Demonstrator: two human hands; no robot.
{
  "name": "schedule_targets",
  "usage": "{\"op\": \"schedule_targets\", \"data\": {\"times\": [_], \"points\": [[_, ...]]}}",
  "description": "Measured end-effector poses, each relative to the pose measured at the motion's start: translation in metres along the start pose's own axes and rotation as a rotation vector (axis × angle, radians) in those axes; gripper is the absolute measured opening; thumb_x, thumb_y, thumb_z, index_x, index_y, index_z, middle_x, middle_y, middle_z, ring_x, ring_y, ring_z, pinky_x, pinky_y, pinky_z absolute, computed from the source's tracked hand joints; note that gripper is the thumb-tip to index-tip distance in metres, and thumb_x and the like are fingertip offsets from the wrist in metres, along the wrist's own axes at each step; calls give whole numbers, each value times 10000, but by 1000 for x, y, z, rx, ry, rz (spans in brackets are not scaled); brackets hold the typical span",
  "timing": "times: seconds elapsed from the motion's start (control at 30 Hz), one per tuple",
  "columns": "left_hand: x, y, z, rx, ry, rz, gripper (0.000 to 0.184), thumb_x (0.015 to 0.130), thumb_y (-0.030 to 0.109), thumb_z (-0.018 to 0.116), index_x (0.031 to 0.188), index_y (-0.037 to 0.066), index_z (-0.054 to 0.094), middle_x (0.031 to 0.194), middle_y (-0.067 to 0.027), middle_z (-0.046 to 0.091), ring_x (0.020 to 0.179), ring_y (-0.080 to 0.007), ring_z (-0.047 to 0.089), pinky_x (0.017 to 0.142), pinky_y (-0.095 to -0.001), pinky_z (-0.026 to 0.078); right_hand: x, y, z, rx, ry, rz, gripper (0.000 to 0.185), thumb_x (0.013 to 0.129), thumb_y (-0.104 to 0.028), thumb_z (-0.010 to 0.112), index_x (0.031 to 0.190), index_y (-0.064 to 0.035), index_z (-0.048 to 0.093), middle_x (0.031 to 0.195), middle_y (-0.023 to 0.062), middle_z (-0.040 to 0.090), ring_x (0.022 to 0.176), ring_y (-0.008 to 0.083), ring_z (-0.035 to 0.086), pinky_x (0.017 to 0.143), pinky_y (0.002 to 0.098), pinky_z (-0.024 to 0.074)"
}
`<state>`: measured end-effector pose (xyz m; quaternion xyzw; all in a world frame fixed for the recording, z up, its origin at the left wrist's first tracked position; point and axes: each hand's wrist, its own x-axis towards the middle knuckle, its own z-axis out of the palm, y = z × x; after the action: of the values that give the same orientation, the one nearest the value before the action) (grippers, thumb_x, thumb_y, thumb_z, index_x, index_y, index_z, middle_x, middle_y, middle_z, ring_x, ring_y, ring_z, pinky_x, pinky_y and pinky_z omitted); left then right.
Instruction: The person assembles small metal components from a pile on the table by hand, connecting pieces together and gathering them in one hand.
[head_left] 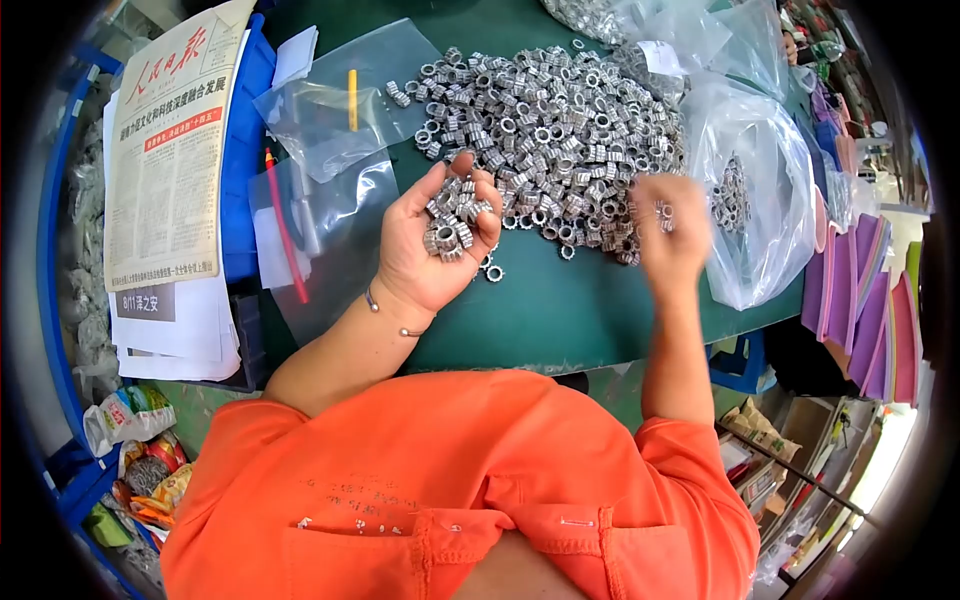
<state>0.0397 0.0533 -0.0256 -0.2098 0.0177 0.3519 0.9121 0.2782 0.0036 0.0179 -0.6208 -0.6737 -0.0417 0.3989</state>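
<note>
My left hand (430, 235) is palm up, fingers curled around a small heap of ridged metal rings (457, 222). It is in front of the left part of a large pile of the same silvery rings (560, 130) on the green table. At the pile's right edge is my right hand (672, 230), smeared by motion. A few rings show between its thumb and fingers, but whether it grips them or they lie behind is unclear. Beside that hand, a clear plastic bag (760, 255) has more small metal rings inside.
Left of the pile, flat clear bags (345, 195) lie with a yellow strip (352, 100) and a red pen (285, 225). A newspaper (170, 150) rests on a blue bin (240, 180). Purple and pink sheets (855, 290) stand at the right. The green table's front edge (500, 365) is near my body.
</note>
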Motion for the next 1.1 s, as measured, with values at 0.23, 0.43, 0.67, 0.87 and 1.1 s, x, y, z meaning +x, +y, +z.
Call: {"op": "schedule_targets", "data": {"times": [0.23, 0.43, 0.67, 0.87, 1.1], "points": [[0, -1, 0, 18, 28, 6, 174, 892, 205, 476, 983, 70, 537, 937, -81, 523, 888, -206, 525, 691, -336, 476, -16, -23, 30, -119, -129, -129, 168, 656, -37, 683, 811, -68, 625, 763, 56, 524, 676, 237, 474, 611, 350, 371], [0, -1, -1, 44, 27, 13, 165, 887, 197, 486, 985, 76, 539, 945, -79, 517, 884, -202, 524, 689, -334, 476, -29, -28, 28, 155, -75, 17, 162, 670, 43, 671, 781, -38, 585, 894, 78, 573, 773, 217, 540, 682, 306, 434], [-1, -3, -1, 66, 24, 14, 164, 878, 169, 502, 988, 55, 547, 982, -86, 457, 886, -188, 505, 693, -314, 455, -39, -29, 24, 1069, -33, 437, 256, 749, 114, 589, 940, -8, 470, 1024, 174, 560, 831, 159, 574, 733, 274, 500], [-1, -3, 0, 51, 36, 5, 169, 886, 199, 491, 986, 71, 537, 958, -88, 510, 883, -206, 527, 691, -337, 477, -39, -29, 16, 1557, -61, 753, 234, 810, 43, 552, 1036, 12, 499, 1002, 199, 590, 845, 196, 612, 733, 280, 527], [-1, -3, 0, 53, 28, 15, 162, 878, 169, 506, 988, 56, 542, 971, -83, 455, 873, -189, 508, 691, -322, 459, -31, -8, 10, 1602, 62, 745, 229, 757, 62, 480, 968, 15, 556, 901, 92, 570, 720, 136, 541, 544, 227, 433]]}}
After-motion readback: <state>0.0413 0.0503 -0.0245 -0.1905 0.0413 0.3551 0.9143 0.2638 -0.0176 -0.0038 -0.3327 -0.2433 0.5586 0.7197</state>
